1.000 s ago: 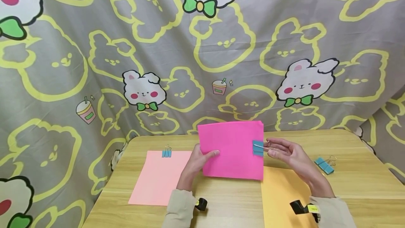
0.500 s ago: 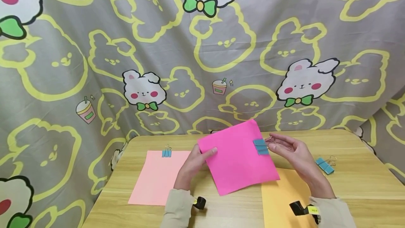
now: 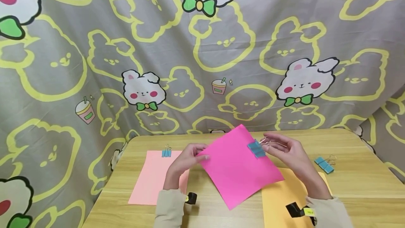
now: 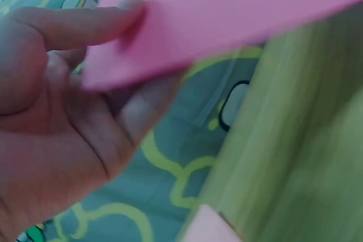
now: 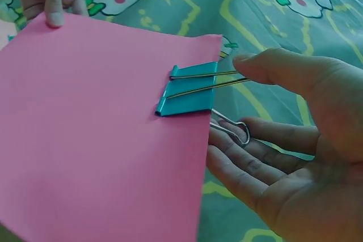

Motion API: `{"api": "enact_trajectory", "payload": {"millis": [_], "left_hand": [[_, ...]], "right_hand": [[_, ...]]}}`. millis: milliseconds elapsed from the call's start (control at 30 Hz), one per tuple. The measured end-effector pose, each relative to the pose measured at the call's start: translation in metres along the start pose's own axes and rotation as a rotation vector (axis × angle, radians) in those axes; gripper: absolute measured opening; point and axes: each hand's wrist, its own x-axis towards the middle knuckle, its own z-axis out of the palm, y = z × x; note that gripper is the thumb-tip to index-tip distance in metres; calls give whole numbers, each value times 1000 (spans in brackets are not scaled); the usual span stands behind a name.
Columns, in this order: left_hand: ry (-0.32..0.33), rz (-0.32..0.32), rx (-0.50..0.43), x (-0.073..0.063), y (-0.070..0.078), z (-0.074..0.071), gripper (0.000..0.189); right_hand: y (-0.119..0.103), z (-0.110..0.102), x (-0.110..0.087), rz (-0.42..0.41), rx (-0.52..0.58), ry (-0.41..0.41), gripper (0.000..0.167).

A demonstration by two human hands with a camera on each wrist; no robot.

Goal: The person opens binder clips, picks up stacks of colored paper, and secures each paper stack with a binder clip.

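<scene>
A bright pink sheet of paper, perhaps more than one layer, is held tilted above the table. My left hand pinches its left corner, thumb on the front face and fingers behind. On the opposite edge sits a blue binder clip, its jaws over the paper. My right hand holds the clip by its wire handles. In the right wrist view the thumb lies at the upper handle, and the fingers are behind the lower handle.
A pale pink sheet with a blue binder clip at its top lies left on the wooden table. A yellow-orange sheet lies right, partly under the right arm. Another binder clip rests farther right. A patterned curtain hangs behind.
The bright pink paper has turned clockwise from nearly level to a diamond-like tilt, its lower corner coming nearer. My left hand has shifted slightly left; my right hand stays at the clip.
</scene>
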Motion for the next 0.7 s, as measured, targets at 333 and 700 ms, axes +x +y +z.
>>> {"api": "enact_trajectory", "payload": {"millis": [333, 700], "left_hand": [[-52, 55, 112, 12, 12, 28, 18], [100, 91, 133, 20, 12, 44, 9]], "right_hand": [[4, 24, 3, 1, 27, -100, 52], [5, 33, 3, 0, -85, -142, 56]]}}
